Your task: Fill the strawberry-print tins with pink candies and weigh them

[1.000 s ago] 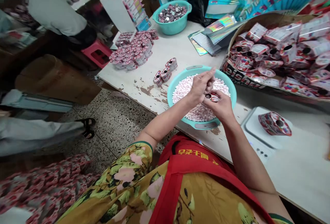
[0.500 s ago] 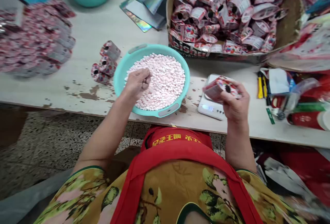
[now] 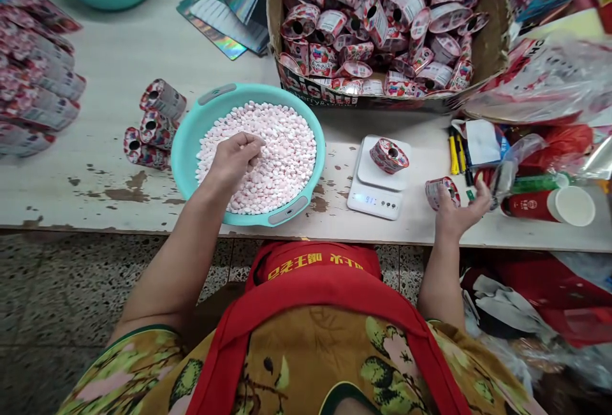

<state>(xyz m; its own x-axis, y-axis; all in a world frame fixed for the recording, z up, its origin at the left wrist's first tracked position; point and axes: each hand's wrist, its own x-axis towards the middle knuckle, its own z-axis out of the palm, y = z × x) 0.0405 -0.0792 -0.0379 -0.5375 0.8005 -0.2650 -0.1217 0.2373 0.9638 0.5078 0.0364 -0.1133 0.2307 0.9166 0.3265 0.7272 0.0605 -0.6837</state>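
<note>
My left hand [image 3: 235, 159] hovers over a turquoise basin [image 3: 180, 141] filled with small pale pink candies [image 3: 282, 153]. Its fingers are curled together, and whatever they may hold is hidden. A printed packet with a round dark hole [image 3: 389, 155] rests on a small white digital scale [image 3: 374, 204], whose display is lit. Right of the scale, a second packet [image 3: 434, 193] stands on the table. My right hand [image 3: 459, 212] is beside this packet with thumb and fingers spread, a fingertip close to or touching it.
Several similar packets [image 3: 152, 125] stand left of the basin, with a bigger stack [image 3: 38, 83] at far left. A torn cardboard box [image 3: 497, 45] full of packets is behind the scale. Yellow cutters [image 3: 456, 152] and a red paper cup [image 3: 530, 205] lie on the right.
My right hand has moved right from above the scale and opened. One packet now sits on the scale and another beside my hand. My left hand stays over the candies, and the view has shifted.
</note>
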